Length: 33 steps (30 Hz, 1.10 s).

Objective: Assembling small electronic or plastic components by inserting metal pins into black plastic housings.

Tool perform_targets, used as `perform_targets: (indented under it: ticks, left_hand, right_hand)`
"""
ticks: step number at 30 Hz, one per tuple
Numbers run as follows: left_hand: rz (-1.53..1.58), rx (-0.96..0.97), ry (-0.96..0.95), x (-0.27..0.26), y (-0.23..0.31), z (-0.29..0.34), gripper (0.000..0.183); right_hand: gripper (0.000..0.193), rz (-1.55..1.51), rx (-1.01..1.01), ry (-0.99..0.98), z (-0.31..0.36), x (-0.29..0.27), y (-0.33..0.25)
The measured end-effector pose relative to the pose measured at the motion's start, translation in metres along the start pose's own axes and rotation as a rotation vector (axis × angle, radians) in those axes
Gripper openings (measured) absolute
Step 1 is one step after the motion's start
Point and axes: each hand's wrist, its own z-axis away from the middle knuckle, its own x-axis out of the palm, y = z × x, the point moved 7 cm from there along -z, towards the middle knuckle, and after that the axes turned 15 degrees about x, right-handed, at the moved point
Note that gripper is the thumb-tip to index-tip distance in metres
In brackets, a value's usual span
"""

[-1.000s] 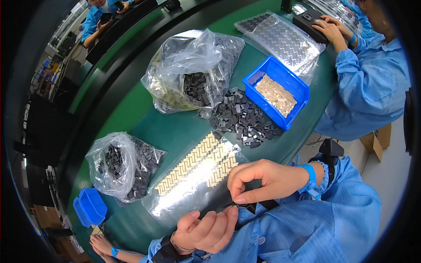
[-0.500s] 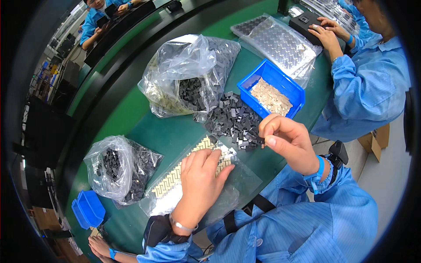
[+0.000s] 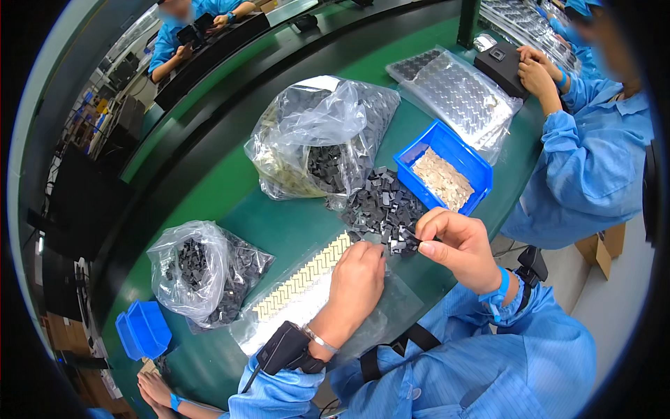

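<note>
Toward the near edge of the tabletop, black pieces sit handy; right hand pinched, fingertips together; left hand over the clear sheet, can't tell its grip.

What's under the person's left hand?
The bare left hand is over a flat, glossy, clear plastic sheet bearing rows of small cream pieces; pieces to its left show. Anything directly beneath its palm and fingers is covered.

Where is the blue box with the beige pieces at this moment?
In the head view, the blue box stands right of centre on the green table, beside the loose black pieces and just above the right hand.
</note>
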Motion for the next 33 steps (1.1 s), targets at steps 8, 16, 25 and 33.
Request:
perform_targets:
  ticks: [8,16,25,33]
  left_hand:
    - [1.294,-0.571,0.307,-0.022,0.001,0.028,0.018]
    - [1.832,-0.597,0.472,-0.036,0.033,0.062,0.02]
    - [1.749,-0.791,0.701,-0.04,0.042,0.086,0.019]
    - [1.839,-0.703,0.719,-0.033,0.042,0.099,0.02]
  right_hand:
    - [0.035,0.142,-0.29,-0.073,0.008,0.031,-0.01]
    - [0.048,0.259,-0.582,-0.2,0.02,0.077,-0.024]
    - [0.036,0.446,-0.718,-0.181,0.021,0.097,-0.022]
    - [0.045,0.385,-0.602,-0.273,0.019,0.105,-0.01]
